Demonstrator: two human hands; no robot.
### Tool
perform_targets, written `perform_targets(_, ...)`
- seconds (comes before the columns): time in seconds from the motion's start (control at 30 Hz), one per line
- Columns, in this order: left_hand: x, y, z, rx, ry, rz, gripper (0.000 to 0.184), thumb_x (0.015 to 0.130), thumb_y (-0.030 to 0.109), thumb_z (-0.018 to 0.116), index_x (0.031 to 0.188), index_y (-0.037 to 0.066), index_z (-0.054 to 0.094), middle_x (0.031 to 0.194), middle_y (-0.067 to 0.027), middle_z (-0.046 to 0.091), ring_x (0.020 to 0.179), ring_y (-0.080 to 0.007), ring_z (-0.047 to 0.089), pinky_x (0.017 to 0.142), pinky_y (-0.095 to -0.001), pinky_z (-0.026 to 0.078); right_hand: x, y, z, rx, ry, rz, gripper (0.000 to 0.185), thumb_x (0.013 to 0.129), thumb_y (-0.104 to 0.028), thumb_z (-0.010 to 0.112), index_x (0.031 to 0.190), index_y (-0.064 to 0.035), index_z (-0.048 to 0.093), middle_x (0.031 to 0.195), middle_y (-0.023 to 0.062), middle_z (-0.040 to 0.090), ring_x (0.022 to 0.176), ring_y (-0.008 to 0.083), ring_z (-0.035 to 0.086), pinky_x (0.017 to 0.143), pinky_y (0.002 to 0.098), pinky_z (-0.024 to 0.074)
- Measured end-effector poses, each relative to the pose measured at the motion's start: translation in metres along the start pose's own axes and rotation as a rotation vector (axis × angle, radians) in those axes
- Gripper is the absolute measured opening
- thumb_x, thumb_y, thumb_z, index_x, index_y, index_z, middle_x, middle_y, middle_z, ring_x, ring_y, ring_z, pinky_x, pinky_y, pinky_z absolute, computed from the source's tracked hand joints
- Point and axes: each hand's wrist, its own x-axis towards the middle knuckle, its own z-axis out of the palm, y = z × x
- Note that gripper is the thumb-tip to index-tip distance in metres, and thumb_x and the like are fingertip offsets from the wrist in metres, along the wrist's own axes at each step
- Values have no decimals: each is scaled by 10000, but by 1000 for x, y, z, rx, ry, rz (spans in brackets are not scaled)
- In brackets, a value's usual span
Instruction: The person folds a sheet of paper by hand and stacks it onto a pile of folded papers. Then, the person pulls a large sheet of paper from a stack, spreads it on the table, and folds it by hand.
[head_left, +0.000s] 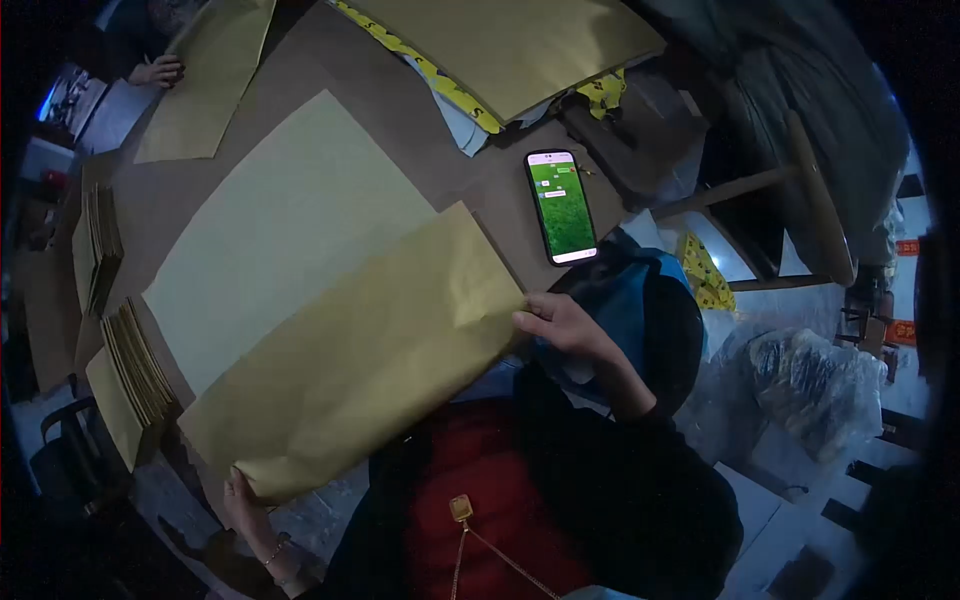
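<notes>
A wide piece of golden-brown paper (350, 370) spans the near side of the table, curving over its edge toward my body. My left hand (243, 505) pinches its lower left corner. At the right end, my right hand (562, 325) grips the corner between thumb and fingers. Beyond it a paler paper surface (290, 230) lies flat on the table; whether both are one folded sheet I cannot tell. Just past my right hand lies a phone (562, 208) with a lit green chat screen.
Bundles of folded brown paper (140, 370) stand at the table's left edge. A stack of brown sheets (520, 50) with yellow printed wrapping is at the far side. Another person's hand (157, 71) holds a brown sheet (215, 80). A wooden chair (815, 200) stands at right.
</notes>
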Motion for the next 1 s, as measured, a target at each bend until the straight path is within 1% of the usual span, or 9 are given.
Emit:
perform_targets(0.17,27,9,-4,-18,-35,-5,372,935,288,532,1147,-17,541,1098,-72,590,991,-137,548,862,-270,416,37,-18,13,-144,111,-82,297,906,-274,580,929,19,618,745,23,602,680,68,523,618,248,440)
perform_targets(0.4,98,29,-34,-38,6,63,422,955,255,493,1272,-23,465,1224,-89,529,1076,-169,520,909,-292,398,111,-78,29,-214,200,-183,328,892,-310,583,924,14,617,759,25,608,685,81,546,615,253,443)
perform_targets(0.47,137,-12,-84,615,-2,475,452,962,282,474,1304,-11,436,1290,-103,481,1134,-190,492,927,-295,397,141,-72,35,-70,294,-234,334,883,-320,588,879,14,606,708,33,602,646,82,546,578,262,441)
perform_targets(0.57,149,-17,-75,416,-23,398,511,961,338,460,1343,7,389,1348,-120,428,1194,-232,457,968,-313,385,173,-56,36,-164,307,-187,290,870,-297,611,826,-11,608,635,-11,536,581,41,462,525,232,380)
perform_targets(0.63,124,4,-32,-242,-49,-111,643,937,461,443,1386,18,320,1399,-127,367,1279,-256,368,1031,-356,335,176,-59,38,-293,349,-146,300,849,-282,619,786,11,595,600,19,534,565,69,479,519,268,392)
perform_targets(0.7,104,14,-14,-261,23,-222,683,939,490,406,1415,22,262,1455,-131,285,1324,-255,311,1070,-386,288,181,-54,40,-425,455,-165,364,842,-325,602,747,26,578,601,93,574,559,161,536,541,337,420)
perform_targets(0.8,100,-28,-34,-235,96,-273,828,866,627,428,1407,21,271,1429,-130,326,1302,-286,337,1063,-410,281,198,-46,34,-527,448,-199,378,837,-327,594,742,37,565,619,137,585,564,209,553,583,356,445)
perform_targets(0.93,75,-19,-34,65,-25,-104,385,959,379,458,954,17,589,883,-6,558,860,-94,512,764,-259,406,215,-68,36,-530,394,-193,354,824,-319,592,849,32,623,693,161,628,628,241,608,614,356,454)
perform_targets(1.0,77,-19,-46,75,-89,-86,367,955,377,468,934,30,587,858,14,549,812,-74,513,708,-230,404,231,-77,39,-618,388,-251,381,812,-337,590,916,27,636,753,194,639,702,291,634,652,369,463)
